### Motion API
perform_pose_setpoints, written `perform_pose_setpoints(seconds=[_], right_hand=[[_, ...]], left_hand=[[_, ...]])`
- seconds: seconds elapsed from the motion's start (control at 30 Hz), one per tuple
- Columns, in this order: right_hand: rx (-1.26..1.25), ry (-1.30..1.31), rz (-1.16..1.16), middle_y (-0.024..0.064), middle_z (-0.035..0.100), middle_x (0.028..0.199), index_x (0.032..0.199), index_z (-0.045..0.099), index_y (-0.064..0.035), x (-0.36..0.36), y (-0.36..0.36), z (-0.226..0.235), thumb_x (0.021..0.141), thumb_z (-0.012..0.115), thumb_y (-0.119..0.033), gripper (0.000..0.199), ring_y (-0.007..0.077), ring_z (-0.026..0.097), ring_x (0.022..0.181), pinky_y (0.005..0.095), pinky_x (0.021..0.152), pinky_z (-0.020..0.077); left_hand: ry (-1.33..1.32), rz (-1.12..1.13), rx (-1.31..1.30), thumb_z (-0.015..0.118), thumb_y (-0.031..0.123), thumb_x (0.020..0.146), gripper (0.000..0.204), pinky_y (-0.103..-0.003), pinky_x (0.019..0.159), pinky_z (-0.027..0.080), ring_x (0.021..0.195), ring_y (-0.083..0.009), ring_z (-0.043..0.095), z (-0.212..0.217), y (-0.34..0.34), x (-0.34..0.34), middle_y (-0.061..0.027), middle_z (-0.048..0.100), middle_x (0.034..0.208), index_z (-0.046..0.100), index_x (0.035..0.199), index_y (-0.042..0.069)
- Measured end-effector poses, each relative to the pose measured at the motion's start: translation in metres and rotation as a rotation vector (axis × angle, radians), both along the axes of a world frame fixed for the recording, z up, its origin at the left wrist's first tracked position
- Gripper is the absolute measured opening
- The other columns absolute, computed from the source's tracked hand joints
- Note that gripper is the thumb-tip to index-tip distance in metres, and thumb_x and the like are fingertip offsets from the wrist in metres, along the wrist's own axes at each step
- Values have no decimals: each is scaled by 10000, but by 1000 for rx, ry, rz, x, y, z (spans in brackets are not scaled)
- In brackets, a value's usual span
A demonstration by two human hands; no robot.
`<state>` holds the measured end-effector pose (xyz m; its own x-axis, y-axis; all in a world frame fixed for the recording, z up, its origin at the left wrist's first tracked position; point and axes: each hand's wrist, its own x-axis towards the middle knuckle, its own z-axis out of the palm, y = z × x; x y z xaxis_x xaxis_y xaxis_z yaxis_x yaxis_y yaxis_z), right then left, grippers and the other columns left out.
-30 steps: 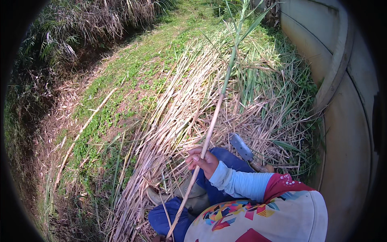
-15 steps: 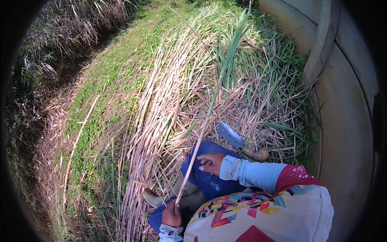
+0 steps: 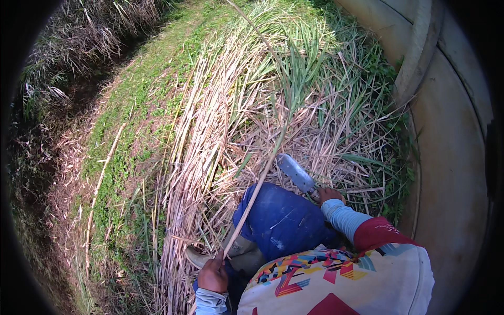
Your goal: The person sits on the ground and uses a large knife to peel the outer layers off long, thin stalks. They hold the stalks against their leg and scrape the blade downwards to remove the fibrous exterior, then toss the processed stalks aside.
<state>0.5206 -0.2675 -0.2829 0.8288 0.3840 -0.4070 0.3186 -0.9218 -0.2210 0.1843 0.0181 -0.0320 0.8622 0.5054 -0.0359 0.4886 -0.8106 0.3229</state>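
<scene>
My left hand (image 3: 212,276) is closed around the lower end of a long cane stalk (image 3: 253,194). The stalk slants up and away across my blue-trousered knee (image 3: 283,215) and carries green leaves at its far end. To the right of the knee lies a broad-bladed chopping knife (image 3: 297,175), its blade resting on dry straw and pointing away to the left. Around its wooden handle, my right hand (image 3: 331,196) is closed, covering most of the grip.
A long heap of cut stalks (image 3: 194,152) runs along my left, with dry and green leaves (image 3: 336,126) ahead. Farther left, a single pale stalk (image 3: 105,173) lies on the grass. A large curved tan wall-like surface (image 3: 446,157) rises at the right.
My right hand has moved right, from above the knee onto the knife's handle. My left hand has shifted slightly left, still holding the stalk.
</scene>
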Motion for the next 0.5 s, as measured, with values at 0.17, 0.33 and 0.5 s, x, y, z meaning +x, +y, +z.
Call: perform_pose_setpoints(seconds=[0.17, 0.33, 0.5], right_hand=[[-40, 133, -43, 181, 616, 1247, 1371, 504, -110, 13, 13, 15, 800, 730, -290, 639, 343, 589, 1208, 459, 1044, 449], [438, 322, -199, 202, 674, 1154, 1284, 575, -39, 2, -7, 62, 710, 756, -232, 633, 374, 657, 1067, 451, 950, 511], [757, 229, -445, 201, 691, 1011, 1214, 607, -23, -6, -14, 50, 713, 761, -258, 574, 333, 680, 927, 423, 856, 535]], left_hand=[[104, -61, 61, 615, 138, 907, 396, -504, 633, 534, 732, -399, 669, 3, 37, -1, -187, 674, 876, 660, 1300, 167], [221, -91, 30, 577, 112, 941, 404, -494, 713, 531, 823, -435, 668, 25, 80, 11, -249, 677, 917, 605, 1344, 99], [400, -108, -75, 544, 117, 974, 421, -481, 779, 530, 903, -451, 667, 24, 93, 27, -287, 675, 954, 556, 1393, 88]])
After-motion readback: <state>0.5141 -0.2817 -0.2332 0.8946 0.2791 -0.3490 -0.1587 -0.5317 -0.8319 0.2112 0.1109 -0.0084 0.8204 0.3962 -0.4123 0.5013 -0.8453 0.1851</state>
